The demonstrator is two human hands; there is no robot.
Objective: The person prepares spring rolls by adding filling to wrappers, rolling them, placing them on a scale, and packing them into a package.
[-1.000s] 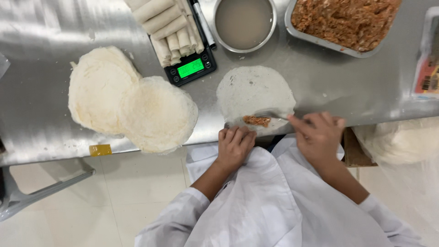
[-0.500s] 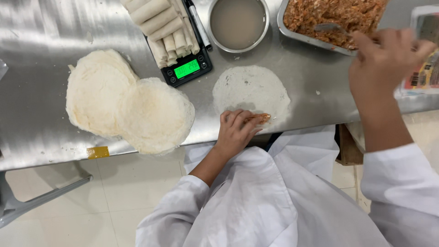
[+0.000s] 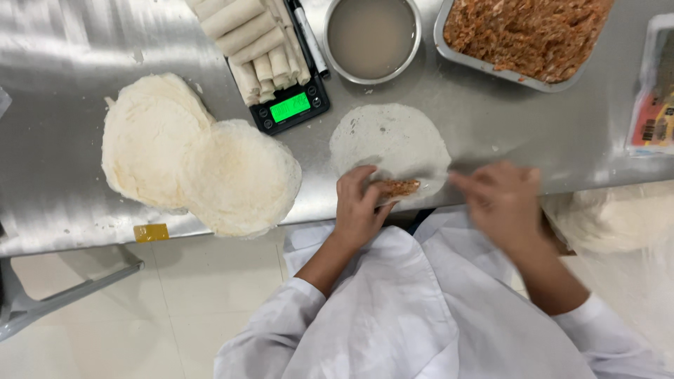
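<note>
Left hand [image 3: 359, 207]: rested palm-down on the near edge of the round wrapper [image 3: 390, 146], fingers curled against the strip of filling [image 3: 400, 187]; no grasp closed around anything.
Right hand [image 3: 502, 200]: motion-blurred, just right of the wrapper's near edge; finger spread could not be told from the picture.
Round wrapper: lay flat on the steel table [image 3: 491, 133], near its front edge, between the two hands.
Filling: a small brown strip lay on the wrapper's near part, touching the left fingertips.
Wrapper stacks [image 3: 196, 161]: two overlapping piles lay on the table, well left of the left hand.
Scale [image 3: 291, 105]: black, with a lit green display, stood behind the wrapper to its left; finished rolls [image 3: 253, 42] were stacked on and behind it.
Bowl [image 3: 372, 36]: round metal, held cloudy liquid, behind the wrapper.
Tray [image 3: 523, 35]: metal, filled with brown minced filling, at the far right.
</note>
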